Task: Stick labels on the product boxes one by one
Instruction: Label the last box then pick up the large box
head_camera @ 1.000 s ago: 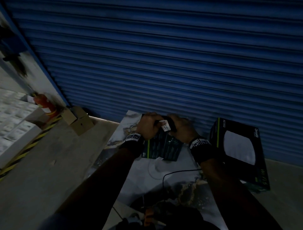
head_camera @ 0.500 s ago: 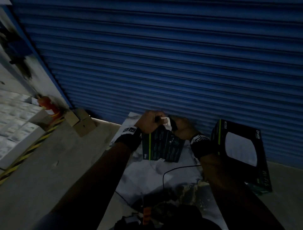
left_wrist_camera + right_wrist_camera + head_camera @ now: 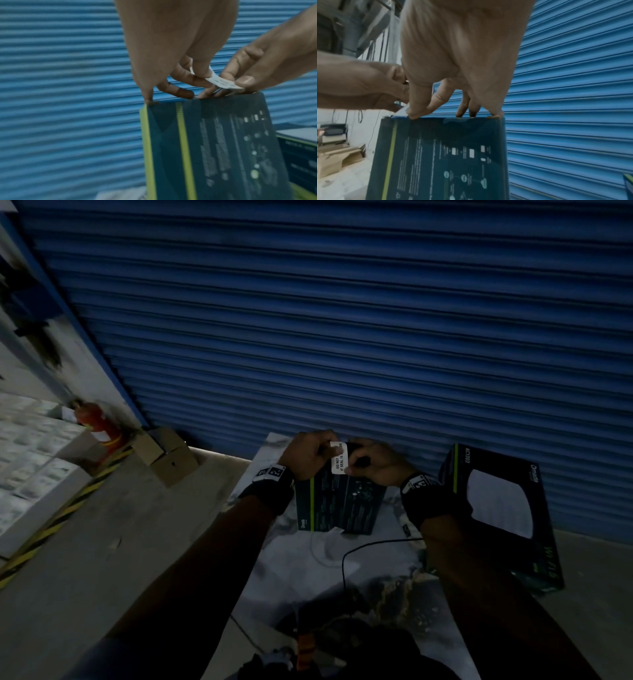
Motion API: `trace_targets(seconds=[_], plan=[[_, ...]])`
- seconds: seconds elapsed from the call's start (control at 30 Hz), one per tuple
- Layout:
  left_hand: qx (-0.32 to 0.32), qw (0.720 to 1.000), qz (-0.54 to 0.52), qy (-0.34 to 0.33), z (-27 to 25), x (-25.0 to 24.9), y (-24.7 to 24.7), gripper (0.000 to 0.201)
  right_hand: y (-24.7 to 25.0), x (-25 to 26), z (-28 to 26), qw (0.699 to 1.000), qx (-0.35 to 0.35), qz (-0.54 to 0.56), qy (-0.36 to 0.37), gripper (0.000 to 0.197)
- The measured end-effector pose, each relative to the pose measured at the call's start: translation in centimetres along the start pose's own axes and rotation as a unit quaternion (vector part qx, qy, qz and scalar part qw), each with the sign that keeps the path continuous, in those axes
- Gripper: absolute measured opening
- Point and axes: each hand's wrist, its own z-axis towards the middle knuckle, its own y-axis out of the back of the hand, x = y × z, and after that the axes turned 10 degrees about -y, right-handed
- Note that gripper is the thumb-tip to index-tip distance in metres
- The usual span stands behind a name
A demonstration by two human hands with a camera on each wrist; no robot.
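A: Head view, centre of frame: left hand [image 3: 310, 455] and right hand [image 3: 376, 462] together pinch one white label [image 3: 339, 457] by its two ends, just above the top edge of the dark product box [image 3: 339, 506] standing upright on the sheet-covered floor [image 3: 298, 563].

B: Contact with the box?

A: Left wrist view: the lower fingertips [image 3: 205, 95] touch the top edge; the label [image 3: 221, 81] lies just above it, bent between the thumbs.

B: Change from a second ago?

A: The label now faces the camera, print legible; hands and box are roughly where they were.

B: Counts?

A: One label, two product boxes: the second box [image 3: 500, 515] lies at right of frame, apart from the hands.
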Motion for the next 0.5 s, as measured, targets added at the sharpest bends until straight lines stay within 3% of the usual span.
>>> trace_targets(seconds=[0.23, 0.33, 0.5], plan=[[-0.090, 0.995, -0.043, 0.028, -1.0, 0.4, -1.5, 0.022, -0.5, 0.6, -0.4, 0.999, -0.016, 0.004, -0.027, 0.019], [-0.122, 0.990, -0.053, 0.053, -1.3, 0.5, -1.7, 0.018, -0.8, 0.5, -0.6, 0.999, -0.017, -0.009, -0.035, 0.030], [-0.109, 0.986, -0.106, 0.067, -1.5, 1.2, -1.7, 0.014, -0.4, 0.3, -0.9, 0.998, -0.037, 0.016, -0.044, 0.058]])
